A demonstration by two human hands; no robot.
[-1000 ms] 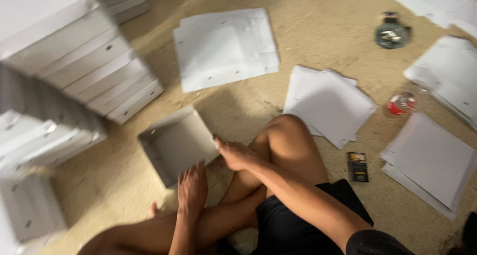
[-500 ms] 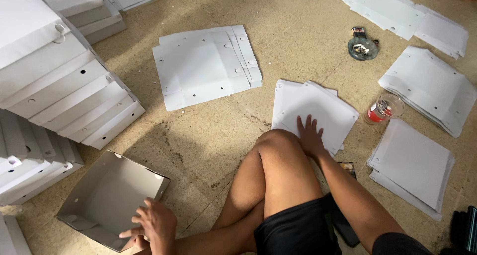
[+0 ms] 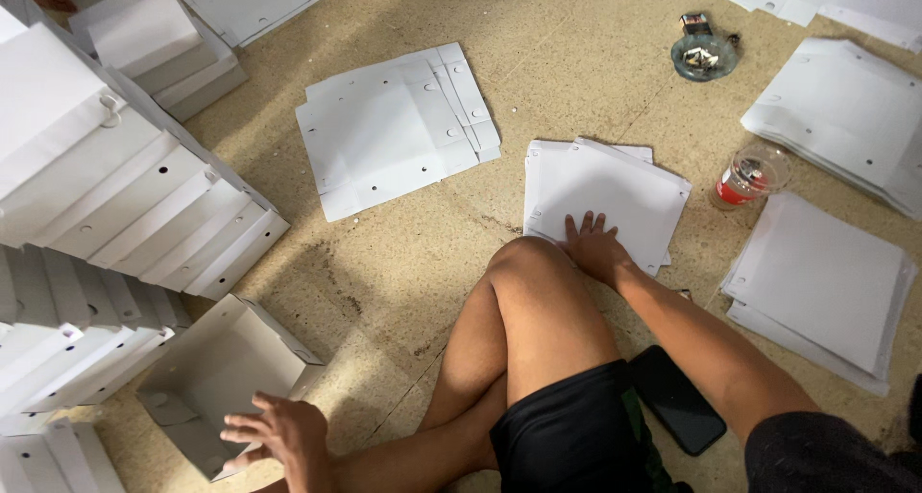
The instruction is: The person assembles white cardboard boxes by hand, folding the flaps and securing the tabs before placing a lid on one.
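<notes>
A: Cardboard everywhere. Right hand [image 3: 595,246] lying flat, fingers spread, pressing on the near edge of the white sheet stack [image 3: 603,193] at centre frame, just past the bent knee. Not pinching anything yet.

B: Left hand [image 3: 279,432], lower left of the frame, fingers spread and resting on the rim of the open folded box [image 3: 223,373]. Touching, not gripping, as far as can be seen.

A: Risking a fanned pile there, probably. Sliding one sheet with a flat palm and likely dragging two or three along, since the stack is already lying skewed.

B: Also possibly tipping the open box, being held only by one wall. And the plastic cup [image 3: 747,177] with red inside, standing just beside the stack at right, perhaps getting knocked by a swinging sheet.

A: Phone [image 3: 674,399] lying dark on the floor by the thigh, easy to lean on.

B: Sitting on a speckled tan floor [image 3: 403,272], gritty-looking, dim lighting. Finished boxes [image 3: 144,205] stacked along the left edge, more flat blanks [image 3: 394,128] above centre, further piles at right, small glass dish [image 3: 704,53] at top.
</notes>
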